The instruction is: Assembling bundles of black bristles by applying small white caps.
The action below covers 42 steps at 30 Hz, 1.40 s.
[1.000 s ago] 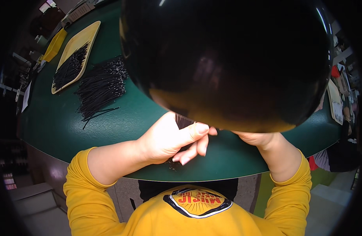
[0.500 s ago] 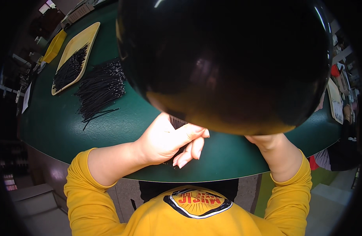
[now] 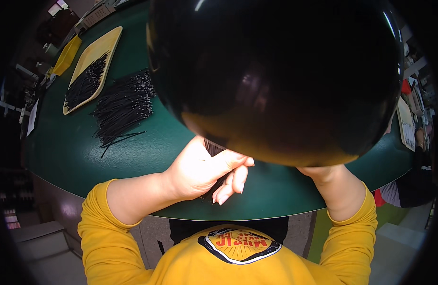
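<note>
Black strand bundle (image 3: pixel 212 148) pinched between thumb and curled fingers (image 3: pixel 239 179) of the left hand (image 3: pixel 197 168); long axis seems to run away from the body, far end hidden under a glossy dark dome (image 3: pixel 276 85). Right hand (image 3: pixel 323 172) well right of these; its fingers covered by the dome, grip cannot be told. Beyond and left of the left fingers: loose heap (image 3: pixel 124 107) of like strands on green tabletop (image 3: pixel 152 152), slanting near-left to far-right, left hand nearer. Farther out, same direction: pale tray (image 3: pixel 99 45), partly filled with black strands (image 3: pixel 88 83).

Strands (image 3: pixel 86 84) in tray (image 3: pixel 104 42), strand pile (image 3: pixel 125 102) right of it, both on table (image 3: pixel 157 142)
</note>
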{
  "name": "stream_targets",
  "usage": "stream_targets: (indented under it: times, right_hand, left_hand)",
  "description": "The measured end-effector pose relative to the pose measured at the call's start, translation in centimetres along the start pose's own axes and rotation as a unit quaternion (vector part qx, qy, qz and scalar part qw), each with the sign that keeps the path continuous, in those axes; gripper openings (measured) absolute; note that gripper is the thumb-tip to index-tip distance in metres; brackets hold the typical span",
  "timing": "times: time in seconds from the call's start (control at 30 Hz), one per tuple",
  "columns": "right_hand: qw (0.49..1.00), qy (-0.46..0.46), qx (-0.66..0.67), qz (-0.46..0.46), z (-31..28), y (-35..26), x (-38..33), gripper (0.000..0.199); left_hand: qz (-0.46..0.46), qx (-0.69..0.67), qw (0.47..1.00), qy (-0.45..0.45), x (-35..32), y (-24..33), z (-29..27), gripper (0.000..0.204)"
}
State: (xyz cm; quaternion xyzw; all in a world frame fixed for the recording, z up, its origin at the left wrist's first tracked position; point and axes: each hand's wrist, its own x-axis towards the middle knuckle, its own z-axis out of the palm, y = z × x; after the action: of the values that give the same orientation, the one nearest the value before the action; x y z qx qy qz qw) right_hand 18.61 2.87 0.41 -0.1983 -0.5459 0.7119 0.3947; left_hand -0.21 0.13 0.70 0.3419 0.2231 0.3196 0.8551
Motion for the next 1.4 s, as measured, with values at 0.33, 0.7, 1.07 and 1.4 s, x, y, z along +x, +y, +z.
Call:
stream_targets:
  times: [0.33,0.7,1.07,1.4]
  right_hand:
    - [0.998,-0.008,0.050,0.021,0.5,0.4,-0.1,0.016]
    - [0.999,0.034,0.015,0.027,0.8,0.1,0.1,0.012]
    - [0.991,0.091,0.000,-0.102,0.7,1.0,0.1,0.011]
    - [0.941,0.104,-0.269,-0.179,1.0,-0.6,-0.1,0.013]
  left_hand:
    - [-0.011,0.010,1.000,-0.016,0.1,0.0,0.1,0.016]
    - [0.002,0.011,1.000,-0.022,0.4,-0.5,-0.2,0.014]
    - [-0.005,0.076,0.996,0.039,0.3,0.2,0.6,0.014]
    - [0.015,0.125,0.987,0.098,0.7,-0.3,0.8,0.009]
